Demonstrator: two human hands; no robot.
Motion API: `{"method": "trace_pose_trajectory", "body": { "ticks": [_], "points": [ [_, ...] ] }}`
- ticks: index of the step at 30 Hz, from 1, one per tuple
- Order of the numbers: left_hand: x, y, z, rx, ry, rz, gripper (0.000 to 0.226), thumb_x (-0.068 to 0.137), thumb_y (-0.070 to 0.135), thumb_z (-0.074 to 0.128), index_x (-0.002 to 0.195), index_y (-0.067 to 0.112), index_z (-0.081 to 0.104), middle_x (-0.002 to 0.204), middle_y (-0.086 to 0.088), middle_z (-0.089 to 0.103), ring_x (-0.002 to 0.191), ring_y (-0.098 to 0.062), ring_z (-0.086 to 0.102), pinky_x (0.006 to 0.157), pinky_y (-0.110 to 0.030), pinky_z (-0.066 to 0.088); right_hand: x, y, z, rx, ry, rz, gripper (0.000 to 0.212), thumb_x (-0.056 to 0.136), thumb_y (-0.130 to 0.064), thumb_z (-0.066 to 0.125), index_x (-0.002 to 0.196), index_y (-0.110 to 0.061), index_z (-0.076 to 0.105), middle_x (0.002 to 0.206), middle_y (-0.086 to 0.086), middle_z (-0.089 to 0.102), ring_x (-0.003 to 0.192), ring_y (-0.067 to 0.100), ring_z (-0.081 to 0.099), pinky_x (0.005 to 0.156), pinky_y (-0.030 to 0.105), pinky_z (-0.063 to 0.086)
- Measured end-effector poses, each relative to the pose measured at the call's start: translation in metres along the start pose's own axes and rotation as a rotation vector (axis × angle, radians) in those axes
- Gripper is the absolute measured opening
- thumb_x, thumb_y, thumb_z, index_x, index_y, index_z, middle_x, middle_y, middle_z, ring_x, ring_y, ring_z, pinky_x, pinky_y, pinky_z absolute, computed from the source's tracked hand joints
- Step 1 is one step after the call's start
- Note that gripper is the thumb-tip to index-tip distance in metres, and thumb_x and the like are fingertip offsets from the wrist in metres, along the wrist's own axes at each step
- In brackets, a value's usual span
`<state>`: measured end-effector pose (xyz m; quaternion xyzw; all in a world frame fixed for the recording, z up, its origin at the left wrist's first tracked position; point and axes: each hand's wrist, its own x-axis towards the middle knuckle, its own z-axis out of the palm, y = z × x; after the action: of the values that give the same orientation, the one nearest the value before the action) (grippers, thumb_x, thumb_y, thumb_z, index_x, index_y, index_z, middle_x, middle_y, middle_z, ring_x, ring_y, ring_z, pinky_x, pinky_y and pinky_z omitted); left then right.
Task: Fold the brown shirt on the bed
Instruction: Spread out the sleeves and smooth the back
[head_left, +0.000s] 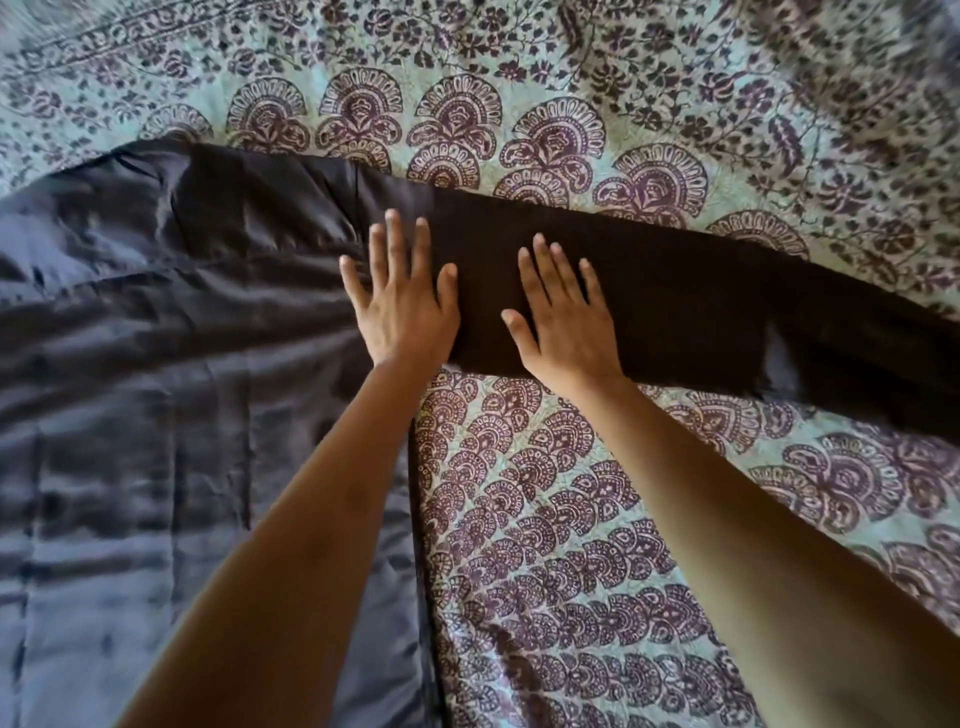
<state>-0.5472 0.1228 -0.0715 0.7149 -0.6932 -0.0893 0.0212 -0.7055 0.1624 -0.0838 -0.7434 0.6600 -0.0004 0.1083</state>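
left hand (402, 301): flat, palm down, fingers spread | right hand (563, 312): flat, palm down | both arms extended

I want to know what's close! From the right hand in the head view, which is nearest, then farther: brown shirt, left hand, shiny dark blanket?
1. brown shirt: right under the right hand.
2. left hand: just beside it, leftward.
3. shiny dark blanket: farthest, beyond the left hand.
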Motion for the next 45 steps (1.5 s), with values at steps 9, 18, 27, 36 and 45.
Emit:
{"method": "trace_pose_trajectory", "body": {
  "ticks": [9, 18, 27, 36, 45],
  "points": [
    [-0.021, 0.029, 0.025, -0.026, -0.028, 0.063, 0.054, 0.097, 0.041, 0.026, 0.148, 0.032, 0.013, 0.159, -0.001, 0.007, 0.146, -0.018, 0.006, 0.116, -0.046, 0.0, -0.028, 0.073, -0.009, 0.017, 0.015, 0.176, 0.071, 0.091, -0.054, 0.011, 0.148, -0.012, 0.009, 0.157, 0.009, 0.006, 0.145, 0.021, 0.006, 0.117, 0.039, 0.003],
    [-0.023, 0.052, 0.017, 0.003, -0.039, -0.036, 0.054, 0.098, 0.036, 0.027, 0.15, 0.024, 0.015, 0.159, -0.003, 0.004, 0.146, -0.02, 0.002, 0.116, -0.052, -0.004, -0.115, 0.202, -0.03, 0.03, 0.008, 0.485, 0.085, 0.082, -0.063, 0.004, 0.148, -0.01, 0.009, 0.157, 0.01, 0.005, 0.145, 0.022, 0.006, 0.116, 0.038, 0.001],
    [-0.063, 0.237, 0.051, -0.069, -0.127, 0.281, 0.055, 0.097, 0.047, 0.023, 0.149, 0.031, 0.013, 0.159, -0.004, 0.004, 0.146, -0.022, 0.003, 0.116, -0.051, -0.004, -0.124, 0.218, -0.029, 0.068, 0.116, 0.67, 0.058, 0.099, -0.038, 0.02, 0.148, -0.01, 0.008, 0.157, 0.01, 0.005, 0.145, 0.022, 0.003, 0.116, 0.04, -0.002],
    [-0.066, 0.238, 0.059, -0.031, -0.067, 0.264, 0.056, 0.096, 0.049, 0.024, 0.148, 0.032, 0.015, 0.159, -0.003, 0.006, 0.146, -0.021, 0.005, 0.116, -0.051, -0.003, -0.138, 0.257, -0.031, 0.119, 0.085, 0.514, 0.065, 0.092, -0.045, 0.01, 0.148, -0.013, 0.013, 0.157, 0.006, 0.008, 0.145, 0.018, 0.004, 0.116, 0.034, -0.002],
    [-0.065, 0.238, 0.06, -0.02, -0.05, 0.264, 0.056, 0.095, 0.05, 0.024, 0.148, 0.032, 0.016, 0.159, -0.002, 0.006, 0.146, -0.021, 0.005, 0.116, -0.051, -0.002, -0.133, 0.257, -0.038, 0.036, 0.102, 0.565, 0.062, 0.095, -0.042, 0.01, 0.148, -0.01, 0.006, 0.157, 0.008, 0.0, 0.145, 0.02, -0.001, 0.117, 0.038, -0.003]
  ]
}}
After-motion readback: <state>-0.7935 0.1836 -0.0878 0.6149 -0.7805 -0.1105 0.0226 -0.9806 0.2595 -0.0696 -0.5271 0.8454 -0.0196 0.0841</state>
